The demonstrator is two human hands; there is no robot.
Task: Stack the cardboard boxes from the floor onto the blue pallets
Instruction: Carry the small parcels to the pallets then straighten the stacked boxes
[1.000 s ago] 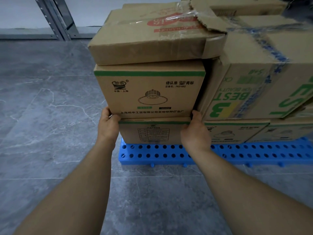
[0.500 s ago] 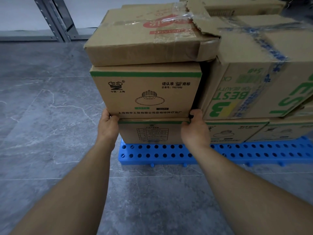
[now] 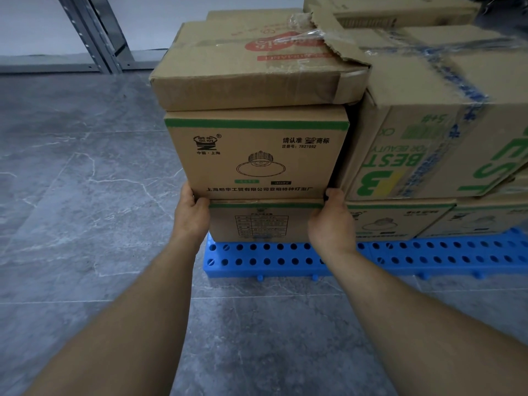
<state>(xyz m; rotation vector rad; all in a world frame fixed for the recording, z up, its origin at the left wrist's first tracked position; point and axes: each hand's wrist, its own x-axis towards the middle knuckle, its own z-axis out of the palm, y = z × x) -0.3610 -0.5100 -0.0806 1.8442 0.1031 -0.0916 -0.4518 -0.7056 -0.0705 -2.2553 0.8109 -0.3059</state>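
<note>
Grey marbled floor (image 3: pixel 71 195) all round, with metal shelf legs (image 3: pixel 94 35) against the back wall. Lamp box (image 3: pixel 257 155), green-striped and printed with a lamp drawing, sits second in a column at the left end of the blue pallet (image 3: pixel 285 258), resting on a lower lamp box (image 3: pixel 263 221) and carrying a flat taped box (image 3: pixel 251 72) on top. Left hand (image 3: pixel 190 215) cupped at the lower left corner, fingers hidden round the side; right hand (image 3: pixel 328 221) cupped at the lower right corner, thumb tip up against the edge. Each grip curled on a bottom corner of that box, holding it rather than lying flat.

Probably squaring or seating the box. Best done by pressing both corners evenly, sliding the base flush with the box beneath, keeping the column upright so the flat box on top does not slip, and closing the dark gap to the right neighbour without pinching fingers.

Just beside on the right, a big box marked BEST (image 3: pixel 428 144) with blue tape, upside down, resting on more lamp boxes (image 3: pixel 400 218) along the pallet's front edge. Behind, a further box with a torn flap (image 3: pixel 337 38) and loose clear film. All boxes closed; contents cannot be seen.
</note>
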